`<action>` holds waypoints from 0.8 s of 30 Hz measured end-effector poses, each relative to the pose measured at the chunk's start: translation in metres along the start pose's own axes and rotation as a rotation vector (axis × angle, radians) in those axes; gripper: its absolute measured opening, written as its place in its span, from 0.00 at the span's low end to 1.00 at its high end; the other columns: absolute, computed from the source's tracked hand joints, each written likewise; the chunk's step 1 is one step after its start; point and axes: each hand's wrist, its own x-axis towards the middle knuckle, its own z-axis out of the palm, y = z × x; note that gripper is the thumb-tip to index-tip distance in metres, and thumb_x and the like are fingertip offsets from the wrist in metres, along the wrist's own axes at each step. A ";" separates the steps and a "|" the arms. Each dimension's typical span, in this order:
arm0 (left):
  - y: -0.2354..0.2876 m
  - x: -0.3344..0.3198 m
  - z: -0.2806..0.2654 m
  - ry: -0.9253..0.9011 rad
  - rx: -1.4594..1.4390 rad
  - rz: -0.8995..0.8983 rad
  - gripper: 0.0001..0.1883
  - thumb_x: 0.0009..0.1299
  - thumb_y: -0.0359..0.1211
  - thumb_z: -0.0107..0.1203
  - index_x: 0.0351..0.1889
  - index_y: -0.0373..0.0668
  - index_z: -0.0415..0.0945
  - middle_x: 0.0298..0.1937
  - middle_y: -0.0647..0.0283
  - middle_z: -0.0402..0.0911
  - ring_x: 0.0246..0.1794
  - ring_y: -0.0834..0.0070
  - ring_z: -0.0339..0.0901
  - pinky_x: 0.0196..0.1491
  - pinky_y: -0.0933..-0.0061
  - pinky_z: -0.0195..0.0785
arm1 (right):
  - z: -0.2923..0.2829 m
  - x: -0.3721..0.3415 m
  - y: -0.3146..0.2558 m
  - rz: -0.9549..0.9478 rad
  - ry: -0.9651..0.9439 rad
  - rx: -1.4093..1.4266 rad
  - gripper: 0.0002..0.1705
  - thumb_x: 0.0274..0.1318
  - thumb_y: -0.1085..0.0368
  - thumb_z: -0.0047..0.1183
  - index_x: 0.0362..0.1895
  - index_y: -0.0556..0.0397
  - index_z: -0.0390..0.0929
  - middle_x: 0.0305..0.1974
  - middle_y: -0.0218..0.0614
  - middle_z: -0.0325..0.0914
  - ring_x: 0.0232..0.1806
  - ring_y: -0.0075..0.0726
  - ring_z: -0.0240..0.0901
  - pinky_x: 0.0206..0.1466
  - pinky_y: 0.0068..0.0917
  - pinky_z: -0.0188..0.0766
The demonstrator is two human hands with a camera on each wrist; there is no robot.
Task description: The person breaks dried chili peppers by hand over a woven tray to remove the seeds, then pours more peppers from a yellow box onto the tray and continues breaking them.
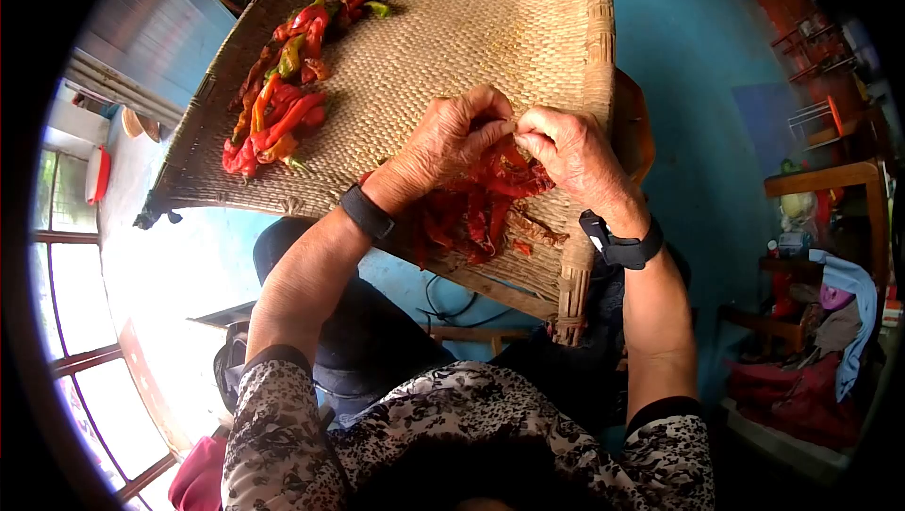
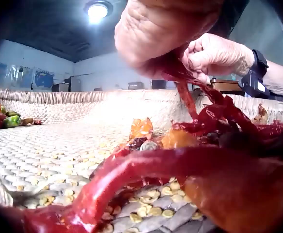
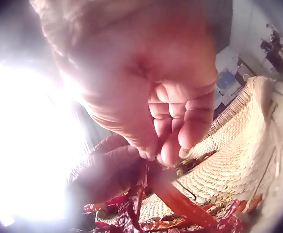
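Both hands meet above a heap of red peppers near the front edge of a woven tray. The left hand pinches a red pepper, its fingers curled. Touching it at the fingertips, the right hand pinches the top of the same red piece with thumb and finger. In the right wrist view a red pepper hangs below the right hand. A long red pepper and scattered pale seeds lie close up in the left wrist view.
A row of red, orange and green peppers lies along the tray's left side. A wooden chair with clothes stands at the right. Windows are at the left, and a dark cable is under the tray.
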 end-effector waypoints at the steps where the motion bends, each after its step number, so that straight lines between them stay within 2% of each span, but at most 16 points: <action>1: 0.002 -0.001 -0.001 0.034 -0.097 -0.041 0.07 0.68 0.32 0.58 0.39 0.39 0.75 0.26 0.61 0.80 0.27 0.75 0.80 0.32 0.73 0.72 | -0.001 0.000 -0.003 0.030 -0.033 0.014 0.11 0.52 0.67 0.59 0.35 0.59 0.72 0.28 0.53 0.75 0.34 0.60 0.75 0.35 0.44 0.69; 3: 0.005 -0.003 -0.002 0.011 -0.209 -0.135 0.06 0.70 0.32 0.57 0.39 0.39 0.75 0.26 0.65 0.80 0.28 0.81 0.78 0.32 0.77 0.72 | -0.002 -0.003 -0.008 0.019 -0.046 -0.025 0.10 0.52 0.66 0.59 0.34 0.59 0.73 0.29 0.54 0.76 0.35 0.60 0.75 0.37 0.45 0.69; 5: 0.006 -0.004 -0.003 0.051 -0.266 -0.037 0.06 0.69 0.31 0.57 0.40 0.39 0.75 0.28 0.65 0.80 0.30 0.82 0.78 0.34 0.78 0.72 | 0.002 -0.005 -0.005 0.085 -0.165 -0.031 0.11 0.52 0.66 0.59 0.36 0.59 0.74 0.29 0.54 0.76 0.37 0.61 0.75 0.38 0.45 0.69; 6: 0.006 -0.004 -0.003 0.057 -0.237 0.036 0.08 0.69 0.32 0.57 0.41 0.38 0.75 0.31 0.65 0.81 0.33 0.82 0.78 0.37 0.79 0.73 | 0.002 -0.007 -0.006 0.034 -0.128 0.036 0.11 0.53 0.66 0.59 0.36 0.60 0.76 0.28 0.51 0.77 0.32 0.53 0.77 0.35 0.41 0.70; 7: 0.007 -0.004 -0.002 0.058 -0.238 0.037 0.08 0.69 0.32 0.57 0.41 0.38 0.75 0.31 0.65 0.81 0.33 0.82 0.78 0.37 0.79 0.73 | 0.003 -0.007 -0.006 0.034 -0.128 0.035 0.11 0.53 0.66 0.59 0.36 0.60 0.76 0.28 0.51 0.77 0.32 0.53 0.77 0.35 0.41 0.70; 9: 0.009 -0.005 0.001 0.020 -0.405 0.046 0.10 0.69 0.34 0.58 0.42 0.38 0.76 0.33 0.66 0.81 0.35 0.81 0.78 0.40 0.78 0.74 | 0.004 -0.008 -0.003 0.093 -0.128 0.209 0.10 0.55 0.65 0.58 0.34 0.60 0.76 0.26 0.47 0.77 0.27 0.40 0.76 0.32 0.35 0.70; 11: 0.009 -0.005 0.004 0.043 -0.432 0.075 0.12 0.69 0.36 0.58 0.43 0.37 0.76 0.34 0.67 0.80 0.37 0.80 0.78 0.42 0.77 0.74 | 0.005 -0.008 0.005 0.081 0.032 0.166 0.08 0.57 0.65 0.58 0.33 0.59 0.77 0.25 0.41 0.77 0.25 0.28 0.72 0.29 0.29 0.69; 13: 0.015 -0.005 0.003 0.124 -0.442 0.024 0.11 0.70 0.36 0.57 0.43 0.38 0.76 0.35 0.65 0.80 0.39 0.80 0.77 0.44 0.76 0.74 | -0.003 -0.006 0.011 0.054 0.193 0.274 0.08 0.59 0.64 0.57 0.34 0.56 0.77 0.25 0.35 0.79 0.25 0.23 0.72 0.28 0.27 0.71; 14: 0.008 -0.006 0.001 0.076 -0.304 0.045 0.14 0.69 0.39 0.57 0.44 0.38 0.75 0.40 0.61 0.79 0.40 0.73 0.78 0.44 0.72 0.74 | -0.010 -0.007 0.011 0.035 0.295 0.268 0.08 0.60 0.63 0.56 0.33 0.55 0.76 0.24 0.35 0.79 0.24 0.24 0.74 0.27 0.27 0.71; 15: 0.006 -0.006 -0.002 0.077 -0.305 0.046 0.14 0.69 0.39 0.57 0.44 0.38 0.75 0.40 0.61 0.79 0.40 0.73 0.78 0.44 0.72 0.74 | -0.021 -0.006 0.004 0.017 0.397 0.262 0.09 0.60 0.62 0.55 0.32 0.55 0.75 0.23 0.35 0.78 0.24 0.25 0.75 0.27 0.27 0.71; 17: 0.004 -0.006 -0.006 -0.366 0.146 0.012 0.18 0.68 0.39 0.58 0.51 0.37 0.73 0.49 0.59 0.78 0.48 0.68 0.76 0.51 0.70 0.72 | -0.049 -0.011 0.006 0.043 0.551 -0.252 0.10 0.61 0.63 0.54 0.29 0.54 0.73 0.22 0.36 0.78 0.22 0.30 0.77 0.25 0.29 0.70; 18: -0.006 -0.012 0.003 -0.350 0.325 0.189 0.20 0.64 0.40 0.60 0.49 0.40 0.73 0.46 0.58 0.77 0.48 0.62 0.76 0.50 0.65 0.71 | -0.059 -0.013 0.017 0.058 0.559 -0.285 0.10 0.61 0.64 0.54 0.29 0.55 0.72 0.21 0.37 0.77 0.22 0.35 0.77 0.24 0.31 0.69; 19: -0.008 -0.017 0.009 -0.351 0.323 0.188 0.20 0.64 0.40 0.60 0.49 0.40 0.73 0.46 0.58 0.77 0.48 0.62 0.76 0.50 0.65 0.71 | -0.067 -0.016 0.018 0.175 0.541 -0.261 0.10 0.60 0.65 0.54 0.28 0.56 0.71 0.23 0.41 0.78 0.25 0.41 0.78 0.28 0.35 0.70; 21: -0.009 -0.025 0.021 -0.337 0.664 0.340 0.19 0.61 0.41 0.63 0.46 0.42 0.75 0.41 0.59 0.76 0.45 0.62 0.75 0.49 0.63 0.71 | -0.078 -0.023 0.028 0.295 0.420 -0.669 0.08 0.59 0.65 0.54 0.33 0.57 0.72 0.31 0.45 0.79 0.31 0.49 0.78 0.33 0.38 0.72; 22: -0.014 -0.026 0.025 -0.277 0.646 0.364 0.17 0.58 0.38 0.64 0.43 0.43 0.75 0.38 0.60 0.74 0.44 0.62 0.75 0.47 0.64 0.71 | -0.075 -0.024 0.030 0.295 0.420 -0.670 0.08 0.59 0.65 0.54 0.33 0.57 0.72 0.31 0.45 0.79 0.31 0.49 0.78 0.33 0.38 0.72; 24: -0.018 -0.024 0.027 -0.270 0.649 0.305 0.16 0.58 0.36 0.63 0.43 0.44 0.75 0.38 0.61 0.75 0.44 0.62 0.75 0.47 0.63 0.71 | -0.066 -0.025 0.030 0.119 0.495 -0.682 0.09 0.58 0.65 0.55 0.40 0.56 0.74 0.38 0.49 0.78 0.36 0.56 0.76 0.37 0.40 0.73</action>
